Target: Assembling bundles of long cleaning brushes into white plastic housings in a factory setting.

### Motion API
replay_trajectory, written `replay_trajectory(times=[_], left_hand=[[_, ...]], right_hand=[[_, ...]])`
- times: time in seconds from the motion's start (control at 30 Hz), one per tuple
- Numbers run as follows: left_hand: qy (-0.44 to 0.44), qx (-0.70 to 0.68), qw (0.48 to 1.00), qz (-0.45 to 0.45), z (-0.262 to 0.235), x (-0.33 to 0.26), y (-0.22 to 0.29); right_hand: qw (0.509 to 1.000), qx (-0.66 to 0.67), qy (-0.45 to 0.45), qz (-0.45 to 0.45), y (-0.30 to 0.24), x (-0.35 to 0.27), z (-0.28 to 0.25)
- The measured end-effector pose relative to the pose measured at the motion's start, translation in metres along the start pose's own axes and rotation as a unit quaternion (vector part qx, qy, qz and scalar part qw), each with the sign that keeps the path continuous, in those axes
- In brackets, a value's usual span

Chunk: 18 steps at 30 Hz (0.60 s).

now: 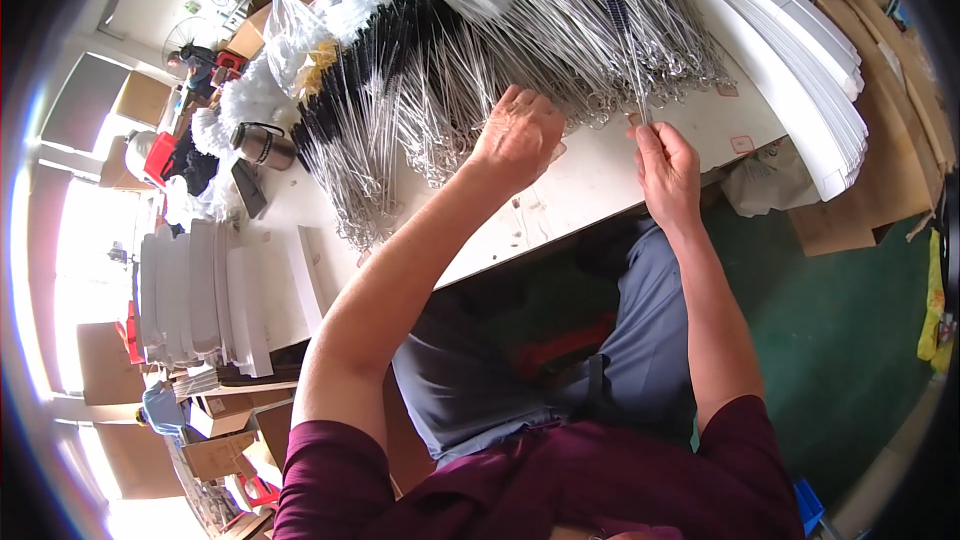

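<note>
Long wire bottle brushes (440, 105) lie in a dense row across the white table, their looped wire ends toward me. Many on the left have black bristles, and pale ones lie farther right. My right hand (668, 168) pinches the wire end of a black-bristled brush (612, 2), which points away from me over the other brushes. Close to the looped ends, my left hand (520, 135) is closed with its fingers curled in. Whatever it may hold is hidden by the fingers.
White card sheets (795, 70) are stacked at the table's right, with cardboard (890, 140) beyond. More white pieces (195, 290) stand at the left edge. A metal flask (265, 145) and a dark phone-like slab (249, 188) sit at the back left. Clear plastic bags (290, 35) lie behind.
</note>
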<state>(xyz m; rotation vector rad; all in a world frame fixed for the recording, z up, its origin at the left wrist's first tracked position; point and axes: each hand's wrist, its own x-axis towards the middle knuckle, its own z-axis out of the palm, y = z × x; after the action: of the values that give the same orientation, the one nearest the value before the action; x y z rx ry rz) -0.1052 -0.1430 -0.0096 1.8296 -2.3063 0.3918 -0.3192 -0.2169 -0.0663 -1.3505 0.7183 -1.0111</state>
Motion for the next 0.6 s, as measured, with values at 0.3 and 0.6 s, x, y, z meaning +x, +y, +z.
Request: replay_trajectory(times=[0.3,0.6], left_hand=[[0.007,0.006,1.000,-0.019,-0.004,0.001,0.005],[-0.006,-0.042,0.994,-0.103,-0.005,0.018,0.004]], right_hand=[[0.999,-0.018,-0.017,-0.029,0.005,0.001,0.001],[0.998,-0.045,0.011,-0.039,0.000,0.000,0.001]])
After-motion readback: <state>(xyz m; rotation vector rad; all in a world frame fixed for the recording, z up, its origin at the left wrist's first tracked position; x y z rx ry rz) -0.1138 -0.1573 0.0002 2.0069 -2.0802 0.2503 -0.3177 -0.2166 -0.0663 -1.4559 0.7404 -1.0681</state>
